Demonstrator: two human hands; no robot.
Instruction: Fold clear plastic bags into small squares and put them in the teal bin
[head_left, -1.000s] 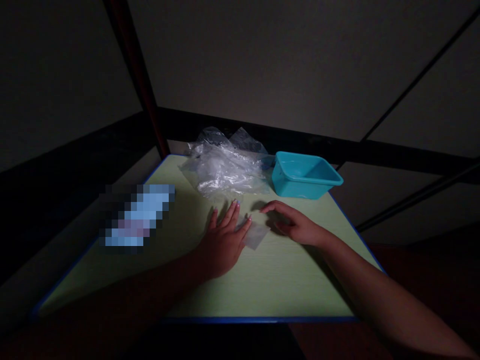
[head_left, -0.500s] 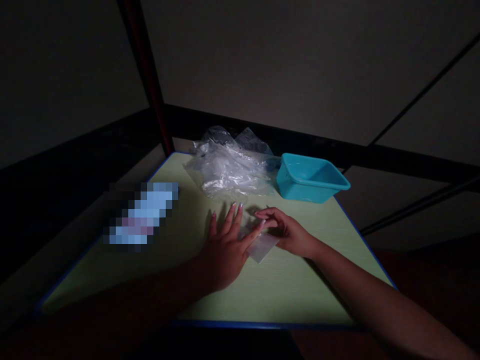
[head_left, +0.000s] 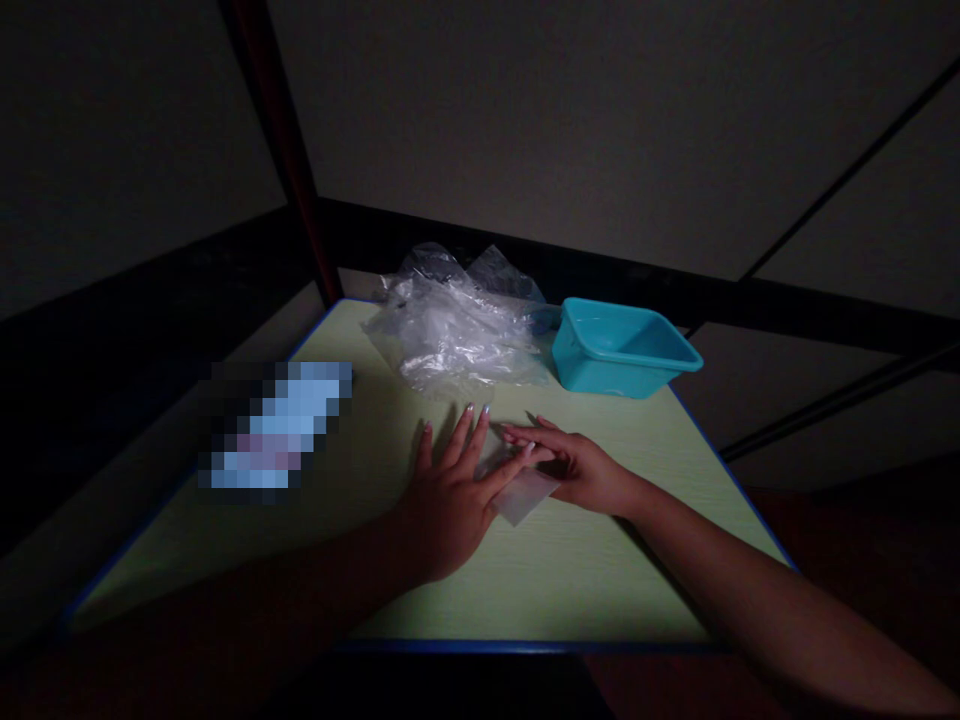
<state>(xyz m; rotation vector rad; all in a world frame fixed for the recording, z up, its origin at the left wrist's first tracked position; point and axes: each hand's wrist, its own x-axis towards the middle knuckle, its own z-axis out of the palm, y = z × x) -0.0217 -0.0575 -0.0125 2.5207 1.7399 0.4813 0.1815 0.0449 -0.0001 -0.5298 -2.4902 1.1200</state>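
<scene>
A small translucent plastic piece [head_left: 523,494] lies on the pale green table [head_left: 600,600], partly hidden under my hands. My left hand [head_left: 452,505] rests flat with its fingers spread, its thumb over the piece and reaching to the fingers of the other hand. From the right, my right hand [head_left: 574,465] bends round the far right side of the piece; its fingers are curled, and whether they grip its edge is hidden. Crumpled clear plastic [head_left: 457,335] lies beyond both hands.
A turquoise plastic tub [head_left: 619,370] stands at the back right edge. On the left lies a pixelated bright object [head_left: 289,425]. The table has a blue edge, with walls behind and to the left.
My right hand's fingers have stretched slightly to the left, over the left thumb's tip. My left hand stays in place. The view has shifted slightly.
</scene>
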